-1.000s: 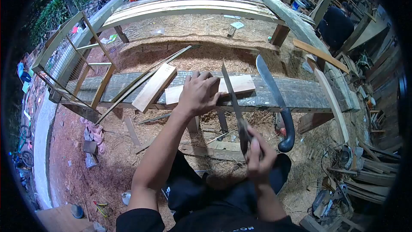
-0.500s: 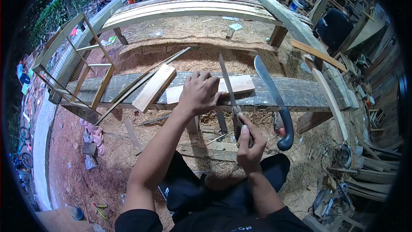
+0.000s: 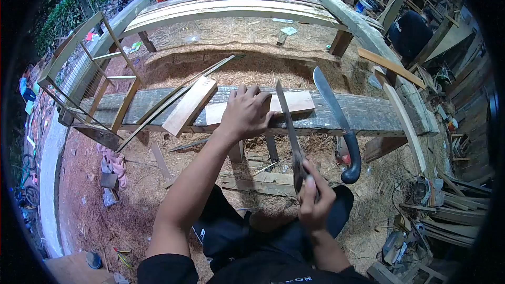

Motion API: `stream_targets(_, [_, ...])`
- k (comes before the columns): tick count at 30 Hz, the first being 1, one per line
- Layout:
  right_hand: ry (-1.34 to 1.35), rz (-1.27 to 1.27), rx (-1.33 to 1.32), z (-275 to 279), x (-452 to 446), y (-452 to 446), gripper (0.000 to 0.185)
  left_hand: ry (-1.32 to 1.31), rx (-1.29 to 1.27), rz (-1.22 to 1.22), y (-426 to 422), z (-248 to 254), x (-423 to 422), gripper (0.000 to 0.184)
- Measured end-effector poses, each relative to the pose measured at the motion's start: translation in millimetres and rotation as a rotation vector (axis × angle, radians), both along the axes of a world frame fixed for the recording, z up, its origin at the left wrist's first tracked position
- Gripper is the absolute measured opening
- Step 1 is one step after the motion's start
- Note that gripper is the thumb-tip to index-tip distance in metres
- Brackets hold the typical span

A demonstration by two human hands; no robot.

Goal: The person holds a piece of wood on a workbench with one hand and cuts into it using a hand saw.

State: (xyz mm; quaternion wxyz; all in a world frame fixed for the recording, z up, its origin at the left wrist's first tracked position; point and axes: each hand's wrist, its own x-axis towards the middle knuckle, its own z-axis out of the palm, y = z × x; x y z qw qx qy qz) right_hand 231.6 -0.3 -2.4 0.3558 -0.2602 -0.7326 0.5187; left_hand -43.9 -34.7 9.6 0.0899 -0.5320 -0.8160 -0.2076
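My left hand [image 3: 245, 110] presses a pale wooden board [image 3: 297, 102] flat on the dark workbench plank [image 3: 363, 109], with fingers curled over it and the thumb out toward a blade. A handsaw [image 3: 290, 126] crosses the board just right of that thumb. Its dark handle is wrapped in my right hand [image 3: 317, 200], below the front edge of the plank. To the right lies a machete [image 3: 330, 100], its black curved handle [image 3: 353, 160] jutting past the edge. A thicker wood block [image 3: 190, 106] rests left of my left hand.
Thin wooden strips [image 3: 173, 102] and a wooden frame with slender bars [image 3: 108, 76] occupy the plank's left end. An orange-brown board [image 3: 392, 67] leans at the right. Behind are long pale beams [image 3: 231, 13]; people sit farther back. Shavings cover the ground.
My right hand has drawn the handsaw back toward my body and slightly right. My left hand and the board stay nearly where they were.
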Motion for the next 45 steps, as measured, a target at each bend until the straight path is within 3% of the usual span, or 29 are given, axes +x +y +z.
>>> stream_targets(3, [-0.054,-0.031,-0.254,-3,19,-10,0.036,-0.005,0.000,-0.021,1,-3,-1,0.045])
stream_targets(4, [-0.024,-0.022,-0.109,-1,4,-6,0.036,0.017,0.025,-0.038,0,-5,-2,0.045])
stream_targets(7, [0.020,0.005,-0.030,14,-46,19,0.034,-0.001,0.027,-0.061,-2,-2,0,0.045])
stream_targets(14, [-0.013,0.038,0.009,6,16,-5,0.032,0.000,0.027,-0.027,1,0,-3,0.045])
stream_targets(19, [-0.062,0.054,0.026,23,-41,21,0.026,0.002,0.052,-0.049,1,-2,-7,0.045])
stream_targets(22, [0.010,0.040,0.017,17,-36,21,0.024,0.006,0.021,-0.039,1,-1,-6,0.045])
stream_targets(24, [-0.096,0.110,0.080,21,-21,8,0.022,0.020,-0.008,-0.046,-2,1,-5,0.045])
stream_targets(28, [-0.104,0.096,0.039,26,2,-5,0.020,0.021,0.038,-0.083,-1,-5,-10,0.045])
stream_targets(33, [-0.077,0.067,0.081,24,-59,18,0.020,0.016,0.035,-0.089,-2,-5,-10,0.045])
stream_targets(40, [-0.074,0.042,0.009,11,9,-12,0.020,0.000,0.022,-0.082,-1,-3,-9,0.044])
stream_targets(45, [-0.064,0.055,-0.042,12,-50,10,0.019,0.002,0.026,-0.094,-3,-3,-10,0.045])
